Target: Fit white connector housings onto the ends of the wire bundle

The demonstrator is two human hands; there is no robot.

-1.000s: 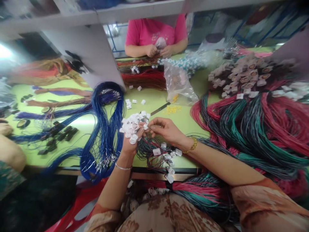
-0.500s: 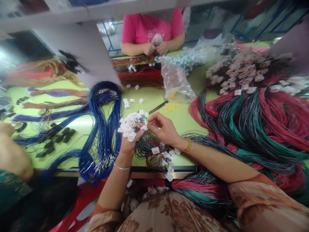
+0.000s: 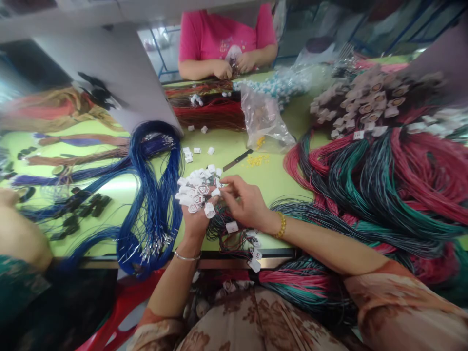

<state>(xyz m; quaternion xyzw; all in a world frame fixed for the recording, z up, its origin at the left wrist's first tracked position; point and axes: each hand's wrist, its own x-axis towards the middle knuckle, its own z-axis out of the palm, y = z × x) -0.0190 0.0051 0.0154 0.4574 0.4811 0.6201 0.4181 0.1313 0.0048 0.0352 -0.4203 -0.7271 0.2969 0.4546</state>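
My left hand [image 3: 195, 219] is raised over the near edge of the green table [image 3: 109, 187] and grips a bunch of white connectors [image 3: 195, 187] on thin wires. My right hand [image 3: 246, 200] is right beside it, its fingers pinched on one white connector [image 3: 216, 191] at the edge of that bunch. Below both hands a tangle of dark wires with more white connectors [image 3: 237, 234] hangs over the table edge toward my lap.
A big loop of blue wires [image 3: 157, 195] lies to the left, heaps of red and green wires [image 3: 369, 185] to the right. A clear plastic bag [image 3: 265, 122], yellow bits [image 3: 258, 158] and loose connectors lie ahead. A person in a pink shirt [image 3: 226, 41] works opposite; another person's arm [image 3: 22, 239] is at left.
Both hands stayed together on the bunch while the view shifted slightly; my right fingers moved in closer to the connector at the bunch's edge.
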